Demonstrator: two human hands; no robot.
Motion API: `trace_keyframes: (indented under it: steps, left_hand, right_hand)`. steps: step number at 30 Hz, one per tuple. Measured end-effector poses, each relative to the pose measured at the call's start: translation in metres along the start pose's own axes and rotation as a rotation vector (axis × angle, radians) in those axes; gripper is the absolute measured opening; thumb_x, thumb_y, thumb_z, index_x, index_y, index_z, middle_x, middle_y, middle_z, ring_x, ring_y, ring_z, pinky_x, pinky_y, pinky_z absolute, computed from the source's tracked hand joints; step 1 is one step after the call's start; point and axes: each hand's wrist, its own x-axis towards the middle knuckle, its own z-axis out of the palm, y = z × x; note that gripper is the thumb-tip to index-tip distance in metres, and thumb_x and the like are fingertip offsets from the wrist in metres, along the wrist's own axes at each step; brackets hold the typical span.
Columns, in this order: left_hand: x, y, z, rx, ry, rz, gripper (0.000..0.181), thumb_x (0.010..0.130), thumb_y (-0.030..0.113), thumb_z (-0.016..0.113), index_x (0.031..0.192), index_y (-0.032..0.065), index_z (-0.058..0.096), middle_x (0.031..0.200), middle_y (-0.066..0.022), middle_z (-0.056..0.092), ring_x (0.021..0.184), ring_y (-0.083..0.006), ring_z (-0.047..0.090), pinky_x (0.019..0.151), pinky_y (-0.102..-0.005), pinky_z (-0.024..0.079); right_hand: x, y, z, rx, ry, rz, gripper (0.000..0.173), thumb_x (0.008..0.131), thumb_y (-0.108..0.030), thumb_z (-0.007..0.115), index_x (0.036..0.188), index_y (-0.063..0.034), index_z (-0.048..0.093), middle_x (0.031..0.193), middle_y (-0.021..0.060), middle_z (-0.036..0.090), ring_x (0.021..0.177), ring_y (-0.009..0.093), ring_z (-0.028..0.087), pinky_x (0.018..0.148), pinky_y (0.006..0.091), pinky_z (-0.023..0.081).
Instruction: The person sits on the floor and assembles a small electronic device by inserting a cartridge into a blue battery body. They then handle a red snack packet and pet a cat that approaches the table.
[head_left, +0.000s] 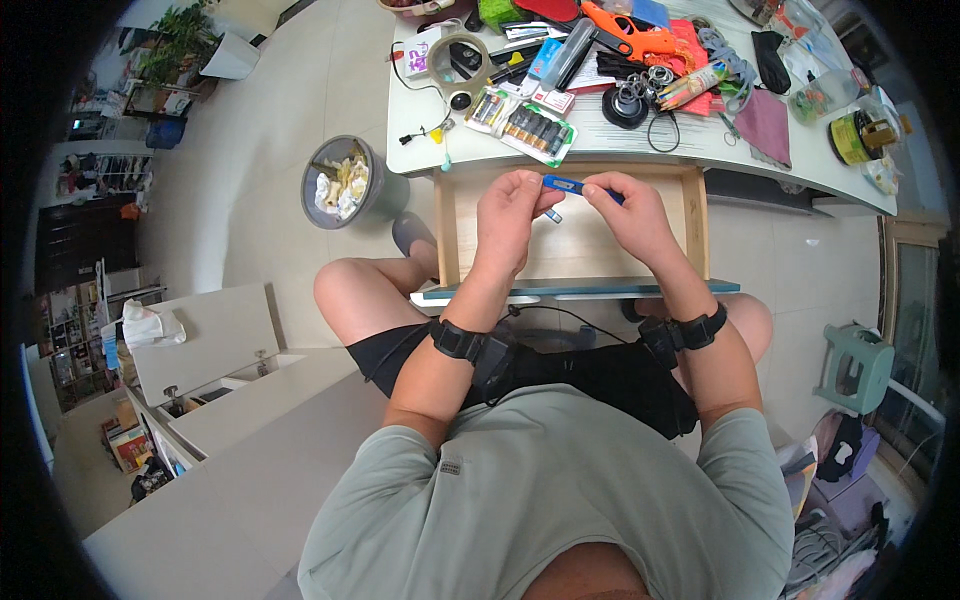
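A slim blue plastic tool (564, 184) with a pale window in its body spans the gap between my two hands. My left hand (511, 214) pinches its left end between thumb and fingertips. Its other end is in my right hand (631, 214), with the thumb lying along it. Just under my left fingers shows a small white and blue piece (553, 216); I cannot tell whether it is held or lies below. Both hands are above a pulled-out wooden drawer (615, 259), whose bare bottom shows beneath them.
On the white table (622, 142) beyond are battery packs (525, 124), a roll of tape (457, 61), an orange toy gun (630, 34), colored pencils (691, 85) and cables. A filled waste bin (307, 187) stands left of the drawer. A green stool (855, 367) is at right.
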Motion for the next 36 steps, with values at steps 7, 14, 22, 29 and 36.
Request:
trace_keyframes:
  steps: [7, 14, 22, 29, 36]
  left_hand:
    - [0.001, 0.005, -0.002, -0.071, -0.023, -0.122, 0.019, 0.093, 0.017, 0.048, 0.094, -0.0005, 0.055, 0.087, -0.0072, 0.062, 0.078, -0.0134, 0.063, 0.073, -0.0239, 0.051]
    - [0.003, 0.0, -0.004, -0.064, -0.05, -0.124, 0.013, 0.092, 0.011, 0.048, 0.093, -0.0005, 0.054, 0.085, -0.0068, 0.062, 0.076, -0.0131, 0.063, 0.072, -0.0231, 0.052]
    - [0.0, 0.01, 0.001, -0.067, 0.03, -0.161, 0.012, 0.092, 0.011, 0.048, 0.094, -0.0007, 0.052, 0.083, -0.0085, 0.062, 0.076, -0.0139, 0.064, 0.07, -0.0234, 0.052]
    - [0.01, 0.008, -0.014, 0.114, 0.097, 0.072, 0.014, 0.093, 0.014, 0.049, 0.096, 0.0003, 0.047, 0.087, -0.0134, 0.063, 0.078, -0.0212, 0.066, 0.072, -0.0295, 0.054]
    - [0.008, 0.027, -0.032, -0.045, 0.091, 0.044, 0.013, 0.095, 0.017, 0.047, 0.097, 0.0037, 0.049, 0.103, -0.0154, 0.064, 0.084, -0.0196, 0.065, 0.078, -0.0314, 0.052]
  right_hand:
    - [-0.001, 0.001, -0.001, -0.016, -0.008, -0.006, 0.024, 0.086, -0.021, 0.061, 0.096, -0.0009, 0.065, 0.073, -0.0002, 0.061, 0.066, 0.005, 0.049, 0.059, 0.0224, 0.041]
    - [-0.001, 0.006, -0.002, -0.028, 0.016, 0.013, 0.025, 0.082, -0.027, 0.062, 0.092, -0.0049, 0.067, 0.076, 0.0086, 0.066, 0.067, 0.015, 0.06, 0.063, 0.0281, 0.046]
    - [-0.002, 0.007, 0.002, 0.04, 0.007, 0.03, 0.025, 0.082, -0.026, 0.063, 0.094, -0.0046, 0.067, 0.076, 0.0071, 0.066, 0.067, 0.013, 0.059, 0.063, 0.0272, 0.046]
    - [-0.001, 0.004, -0.003, -0.001, 0.011, 0.063, 0.024, 0.082, -0.026, 0.064, 0.092, -0.0034, 0.067, 0.075, 0.0061, 0.065, 0.067, 0.012, 0.057, 0.062, 0.0262, 0.045]
    - [0.002, 0.005, -0.004, 0.249, -0.056, 0.139, 0.021, 0.083, -0.021, 0.066, 0.09, -0.0016, 0.063, 0.076, -0.0023, 0.059, 0.068, 0.004, 0.048, 0.059, 0.0193, 0.038]
